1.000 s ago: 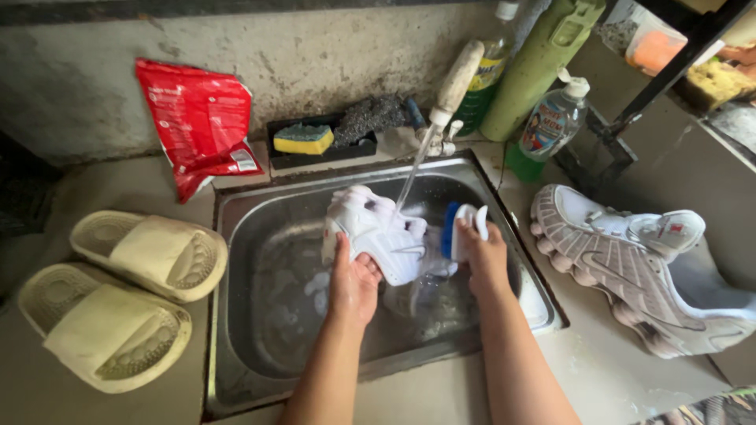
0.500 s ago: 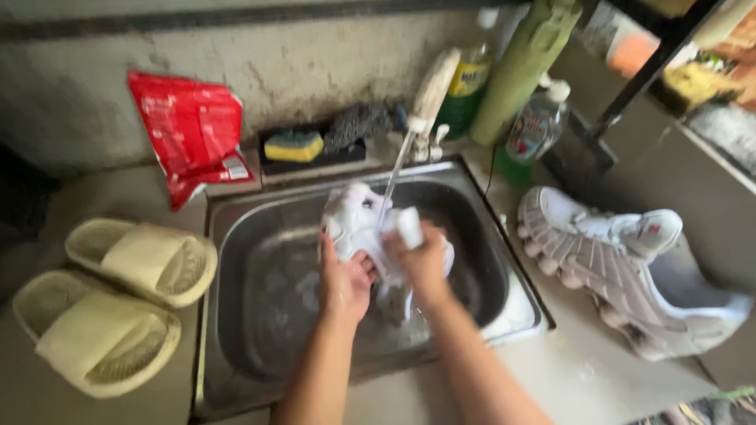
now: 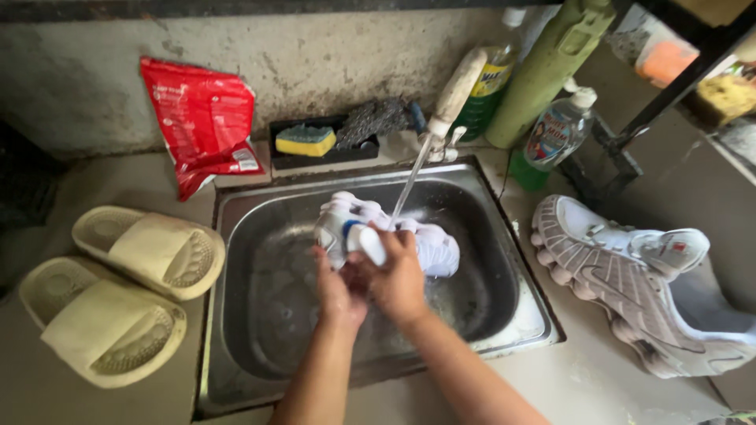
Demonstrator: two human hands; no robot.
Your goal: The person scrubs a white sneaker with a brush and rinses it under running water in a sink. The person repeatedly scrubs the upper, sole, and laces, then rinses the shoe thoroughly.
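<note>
Over the sink: both hands work on a white sneaker (image 3: 429, 244) held under running water; the shoe lies on its side above the basin, toe end toward the right

Left hand (image 3: 339, 287): curled against the near, left end of the sneaker, fingers bent round it; it holds the shoe from below and from the side

Right hand (image 3: 400, 275): closed over a small white brush (image 3: 368, 242) with a touch of blue, pressing it to the upper of the sneaker; fingers wrapped tight, knuckles up

Water stream (image 3: 405, 193): a thin jet falls slantwise from the tap (image 3: 449, 106) onto the shoe just beside the right hand's fingers

Sink (image 3: 260, 315): steel, wet, set in a pale counter; the sneaker is near its middle, toward the back wall

Right of the sink: a second sneaker (image 3: 630, 275), white and grey, lies on its side on the counter, sole toward the basin, well apart from the hands

Left of the sink: two pale yellow slides (image 3: 118, 291), soles down, one just beside the other

Behind the sink: a black tray (image 3: 323, 153) with a yellow and green sponge (image 3: 304, 140) and a dark scouring pad (image 3: 378, 120); a red plastic pouch (image 3: 201, 118) leans on the wall to its left

Back right corner: a tall green bottle (image 3: 551, 67), a yellow-labelled bottle (image 3: 484, 90) and a clear pump bottle (image 3: 555, 138) with green liquid stand near each other
</note>
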